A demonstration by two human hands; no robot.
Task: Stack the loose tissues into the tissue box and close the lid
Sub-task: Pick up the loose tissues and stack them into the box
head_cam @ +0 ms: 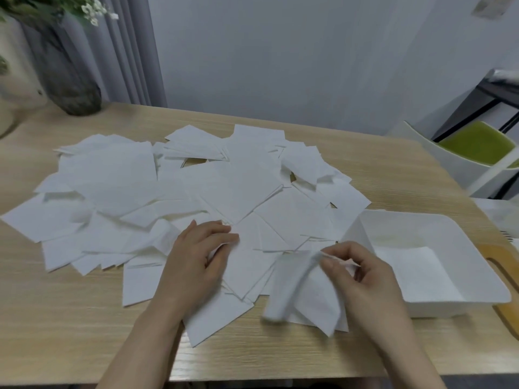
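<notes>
Pinching tissue (309, 299) beside tissue box (438, 304)

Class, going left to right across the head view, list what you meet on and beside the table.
Vase → tissue pile → left hand → right hand, pinching a tissue → tissue box → wooden lid.
</notes>
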